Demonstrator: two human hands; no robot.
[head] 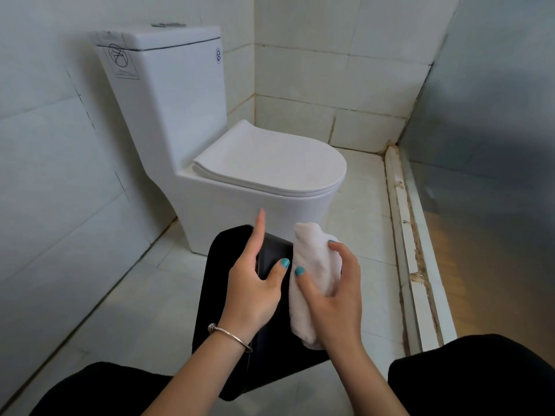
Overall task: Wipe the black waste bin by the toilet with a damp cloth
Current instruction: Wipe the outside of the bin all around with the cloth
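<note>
Two hands are above the black waste bin [216,265], which stands on the floor before the toilet [228,163]: the right hand [333,298] grips a white cloth [312,265], the left hand [252,283] is open with straight fingers.

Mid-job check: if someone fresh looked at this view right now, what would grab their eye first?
Front and centre, the right hand grips a rolled white cloth over the black waste bin, while the left hand, fingers straight, is at the bin's top. Just behind stands the white toilet with its lid down. Along the right, the worn, chipped threshold strip on the floor stands out too.
</note>
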